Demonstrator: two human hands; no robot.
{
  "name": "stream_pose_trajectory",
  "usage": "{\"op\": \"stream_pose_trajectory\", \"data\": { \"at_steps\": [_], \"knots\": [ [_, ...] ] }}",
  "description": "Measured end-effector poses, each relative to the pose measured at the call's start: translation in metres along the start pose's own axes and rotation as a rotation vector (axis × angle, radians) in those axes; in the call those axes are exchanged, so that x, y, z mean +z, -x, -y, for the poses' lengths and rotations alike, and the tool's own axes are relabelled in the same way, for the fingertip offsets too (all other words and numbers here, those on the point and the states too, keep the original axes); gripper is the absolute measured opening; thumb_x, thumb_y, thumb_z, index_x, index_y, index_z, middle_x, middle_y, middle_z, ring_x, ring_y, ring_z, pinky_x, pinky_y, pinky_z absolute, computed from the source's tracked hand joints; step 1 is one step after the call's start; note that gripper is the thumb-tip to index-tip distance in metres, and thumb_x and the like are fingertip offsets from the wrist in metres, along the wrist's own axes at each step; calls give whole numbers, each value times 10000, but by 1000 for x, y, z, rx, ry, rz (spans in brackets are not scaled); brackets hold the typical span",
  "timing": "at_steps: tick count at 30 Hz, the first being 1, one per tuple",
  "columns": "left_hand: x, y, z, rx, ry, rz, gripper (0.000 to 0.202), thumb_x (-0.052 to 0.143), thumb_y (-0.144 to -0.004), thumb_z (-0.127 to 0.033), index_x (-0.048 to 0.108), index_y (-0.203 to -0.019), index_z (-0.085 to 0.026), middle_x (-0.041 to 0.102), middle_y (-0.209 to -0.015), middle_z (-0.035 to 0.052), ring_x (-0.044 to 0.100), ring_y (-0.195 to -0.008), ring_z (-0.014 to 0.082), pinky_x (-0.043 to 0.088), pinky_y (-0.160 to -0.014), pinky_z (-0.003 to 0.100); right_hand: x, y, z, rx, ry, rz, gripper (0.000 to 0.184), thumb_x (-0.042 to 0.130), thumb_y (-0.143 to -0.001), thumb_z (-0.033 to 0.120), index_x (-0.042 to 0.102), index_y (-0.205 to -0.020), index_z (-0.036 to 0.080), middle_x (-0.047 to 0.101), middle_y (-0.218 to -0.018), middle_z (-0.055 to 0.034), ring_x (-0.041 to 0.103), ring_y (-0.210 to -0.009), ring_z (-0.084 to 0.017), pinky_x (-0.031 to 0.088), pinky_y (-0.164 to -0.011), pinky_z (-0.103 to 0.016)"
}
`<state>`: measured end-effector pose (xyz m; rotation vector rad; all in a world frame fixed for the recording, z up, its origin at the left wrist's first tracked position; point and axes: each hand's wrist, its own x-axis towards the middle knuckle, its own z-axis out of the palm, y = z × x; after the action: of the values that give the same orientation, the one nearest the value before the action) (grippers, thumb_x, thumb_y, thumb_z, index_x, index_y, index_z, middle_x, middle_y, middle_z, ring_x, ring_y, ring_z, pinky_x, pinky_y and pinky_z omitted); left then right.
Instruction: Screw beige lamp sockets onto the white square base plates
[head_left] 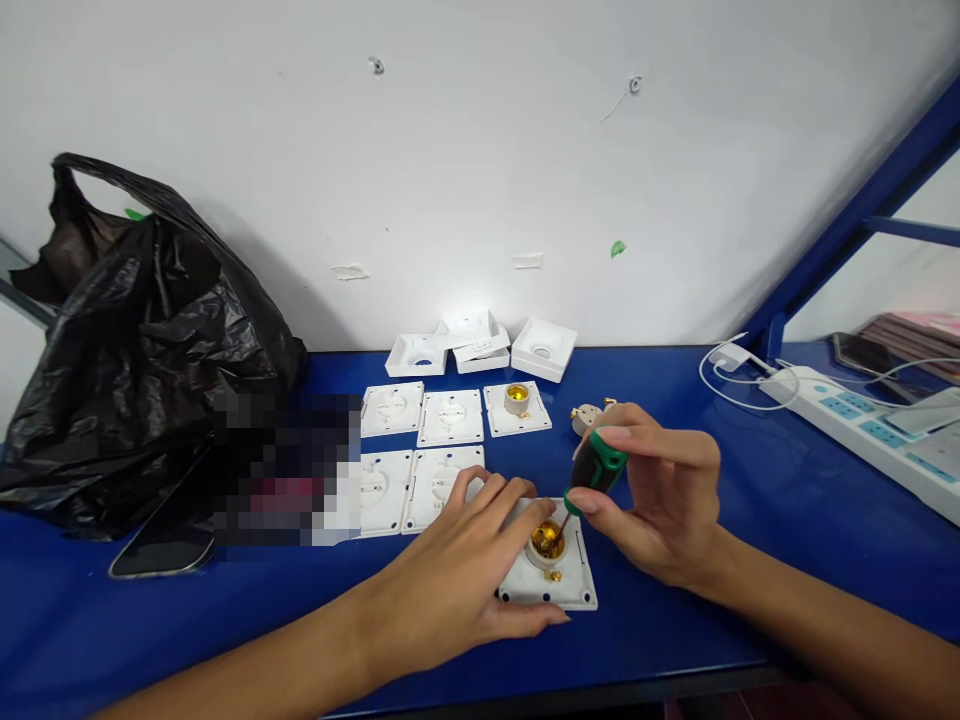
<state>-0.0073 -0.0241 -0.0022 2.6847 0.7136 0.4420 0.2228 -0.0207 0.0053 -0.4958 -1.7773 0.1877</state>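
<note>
Above the brass socket [547, 541], the right hand [667, 505] grips a screwdriver [596, 468]

A white wall [480, 160] fills the upper frame, with two small damaged spots [377, 67] near the top and pale torn patches [349, 272] lower down. It looks brightest at centre, above a blue tabletop [757, 460] spanning the lower frame. A blue post [862, 165] slants along the right edge.

Green-black screwdriver [598, 470], tilted into brass socket [546, 543], flat white plate [576, 580]
</note>
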Motion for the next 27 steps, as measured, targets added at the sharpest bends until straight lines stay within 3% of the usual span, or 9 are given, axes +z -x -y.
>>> {"op": "stream_pose_trajectory", "data": {
  "at_steps": [5,12,15,19,24,27],
  "knots": [
    [2,1,2,7,-1,-2,712,815,-934,-597,511,-1466,-235,619,-1360,115,573,-1235,365,402,-1141,558,1,4,-3,37,1,-37,636,806,-909,138,553,-1463,320,638,-1039,-14,657,-876,-212,574,-788,-424],
    [6,2,5,9,29,-20,707,791,-942,-622,514,-1477,-252,627,-1329,99,562,-1213,358,392,-1143,551,6,0,-3,97,15,-89,617,817,-916,123,574,-1447,322,626,-1089,-14,590,-861,-184,512,-744,-358],
    [4,1,3,6,23,3,727,841,-913,-583,522,-1465,-235,611,-1345,101,545,-1222,359,388,-1145,550,7,-1,-2,121,-15,-62,594,812,-931,141,570,-1440,326,623,-1040,-2,583,-858,-182,520,-747,-348],
    [0,0,1,8,-1,14,722,882,-882,-555,542,-1415,-206,613,-1298,99,547,-1186,355,404,-1121,546,4,0,-1,205,-7,-34,547,814,-949,193,580,-1420,345,623,-1130,-21,625,-950,-183,560,-804,-337],
    [-1,-1,-1,18,-17,-9,706,907,-863,-537,550,-1368,-198,637,-1245,90,564,-1144,342,430,-1080,521,-5,-4,3,339,-152,206,521,651,-1058,208,477,-1524,364,655,-1275,-67,674,-1097,-219,603,-949,-424],
    [0,-1,0,20,-5,-18,651,883,-883,-555,562,-1334,-214,644,-1245,80,578,-1154,339,435,-1085,520,-5,-7,6,237,-205,245,558,681,-1023,142,495,-1511,339,667,-1167,-47,674,-1032,-208,612,-893,-397]
  ]
}}
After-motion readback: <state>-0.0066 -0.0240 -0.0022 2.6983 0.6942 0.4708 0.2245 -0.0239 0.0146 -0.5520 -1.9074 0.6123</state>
